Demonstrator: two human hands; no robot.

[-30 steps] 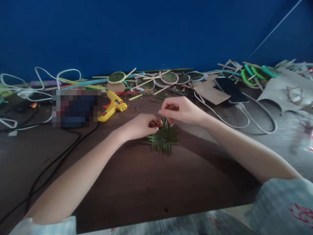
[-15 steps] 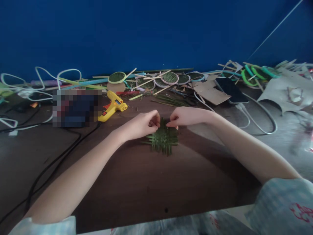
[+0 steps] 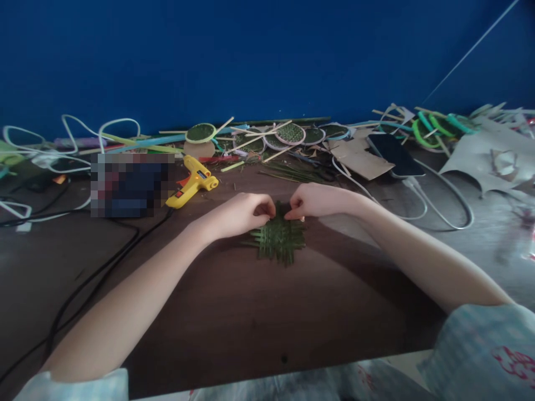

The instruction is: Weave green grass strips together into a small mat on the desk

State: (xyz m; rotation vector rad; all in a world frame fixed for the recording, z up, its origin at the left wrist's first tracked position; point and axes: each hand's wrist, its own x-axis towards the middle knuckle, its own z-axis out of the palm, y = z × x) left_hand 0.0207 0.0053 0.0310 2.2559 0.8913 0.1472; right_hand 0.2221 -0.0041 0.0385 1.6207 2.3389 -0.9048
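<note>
A small mat of woven green leaf strips (image 3: pixel 281 240) lies on the dark table, its loose strip ends sticking out around the edges. My left hand (image 3: pixel 246 214) pinches at its upper left corner, thumb and forefinger brought together on a strip. At the upper right, my right hand (image 3: pixel 314 200) has its fingers curled and the thumb and forefinger pressed together at the mat's edge. Between the two hands a few strips point away from me. The exact strip in each pinch is partly hidden by the fingers.
Left of the mat lies a yellow glue gun (image 3: pixel 193 181) with a black cord (image 3: pixel 104 264). Along the blue wall (image 3: pixel 267 55) are round woven pieces (image 3: pixel 290 133), thin sticks, cardboard (image 3: pixel 360 157) and coloured rings. A phone (image 3: pixel 395 155) with a white cable lies at the right.
Very little differs. My left hand's fingers have shifted slightly at the mat's upper edge, while my right hand and the mat stay almost in place.
</note>
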